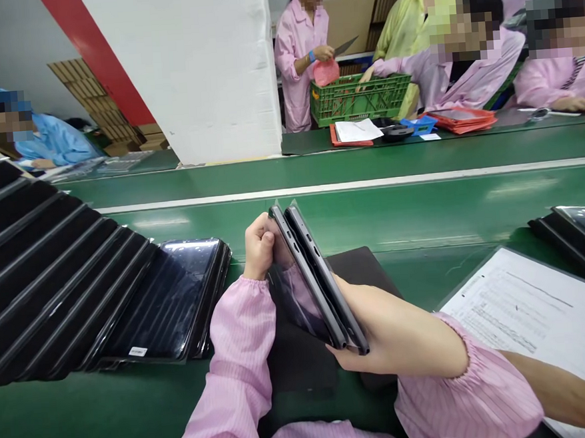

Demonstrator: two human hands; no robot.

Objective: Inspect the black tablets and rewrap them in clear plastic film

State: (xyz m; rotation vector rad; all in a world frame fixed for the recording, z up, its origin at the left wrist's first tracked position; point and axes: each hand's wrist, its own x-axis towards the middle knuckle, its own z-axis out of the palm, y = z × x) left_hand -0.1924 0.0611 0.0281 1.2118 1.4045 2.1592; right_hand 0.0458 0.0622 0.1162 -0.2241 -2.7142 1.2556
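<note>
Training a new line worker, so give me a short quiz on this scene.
1. What does the left hand grip?
2. True or false: the left hand is open.
3. Which is nearer the right hand: A, the paper sheet, or B, the large black stack?

Key: 1, two grey laptops; 2, false; 3, A.

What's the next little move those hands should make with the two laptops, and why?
Probably lay the laptops flat on the black mat: the left hand and right hand hold them tilted on edge just above it, so that looks safest.
</note>
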